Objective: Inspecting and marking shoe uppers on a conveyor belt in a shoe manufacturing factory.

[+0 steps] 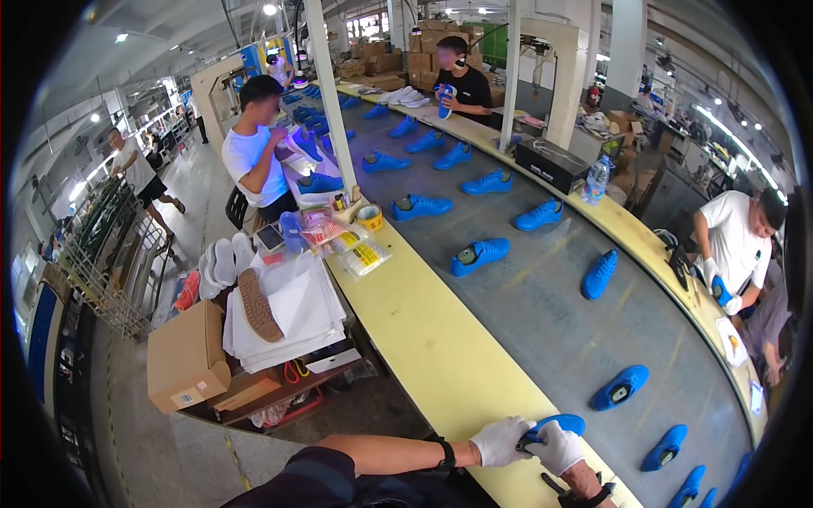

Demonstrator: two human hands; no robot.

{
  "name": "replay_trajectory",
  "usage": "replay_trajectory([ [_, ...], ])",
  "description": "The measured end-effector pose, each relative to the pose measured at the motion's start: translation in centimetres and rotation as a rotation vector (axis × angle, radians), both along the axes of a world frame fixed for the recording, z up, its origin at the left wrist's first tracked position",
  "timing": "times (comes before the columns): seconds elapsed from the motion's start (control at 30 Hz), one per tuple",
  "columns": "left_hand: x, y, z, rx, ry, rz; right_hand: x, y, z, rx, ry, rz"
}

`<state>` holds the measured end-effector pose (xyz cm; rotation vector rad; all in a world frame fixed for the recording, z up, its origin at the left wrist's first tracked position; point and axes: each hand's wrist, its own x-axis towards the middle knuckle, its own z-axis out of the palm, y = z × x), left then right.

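Observation:
A blue shoe (pixel 569 421) is held low over the near strip of the pale yellow worktop (pixel 461 372), beside the grey belt. My left hand (pixel 500 442), in a white glove, closes on its left end, around the dark shoe opening. My gloved right hand (pixel 559 449) grips the same shoe from the near side, with fingers curled over it. The gloves hide part of the shoe. Just below my right wrist lies a dark object (pixel 555 485), too covered to name.
Blue shoes (pixel 620 388) sit scattered along the grey belt (pixel 525 326). Yellow tape (pixel 370 218) and plastic packets lie up the worktop. At left are a cardboard box (pixel 188 356) and a brown sole (pixel 258 306) on paper sheets. Co-workers handle shoes at both sides.

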<state>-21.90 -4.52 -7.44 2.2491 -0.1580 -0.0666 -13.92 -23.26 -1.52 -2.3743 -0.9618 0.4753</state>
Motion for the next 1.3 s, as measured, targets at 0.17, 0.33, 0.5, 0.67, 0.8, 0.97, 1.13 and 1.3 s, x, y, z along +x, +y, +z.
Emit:
replay_trajectory([
  [0.17,0.1,0.1,-0.2,-0.007,0.032,-0.024,1.2,0.1,0.7,-0.190,0.014,0.082],
  [0.33,-0.1,0.1,-0.1,-0.040,0.017,-0.030,1.1,0.7,-0.6,-0.126,0.171,-0.058],
  [0.5,-0.1,-0.3,-0.5,-0.048,0.056,0.018,0.0,1.1,-3.5,0.095,0.013,-0.175],
  [0.67,-0.1,-0.9,-0.5,-0.091,-0.004,0.077,-1.1,1.8,-3.3,0.056,-0.059,-0.199],
  [0.8,0.7,-0.8,-0.1,-0.029,0.107,-0.009,-2.1,1.8,-2.7,-0.031,-0.049,-0.287],
  [0.97,-0.1,-1.0,0.4,0.076,0.090,0.071,-4.1,0.8,-3.6,0.186,0.149,-0.474],
  [1.13,-0.3,0.1,0.8,0.068,0.114,-0.012,-6.4,-4.5,-1.4,0.316,0.197,-0.597],
  [1.3,-0.3,0.1,-0.4,-0.046,0.065,-0.030,-8.9,-13.5,-0.2,0.022,-0.623,-0.800],
])
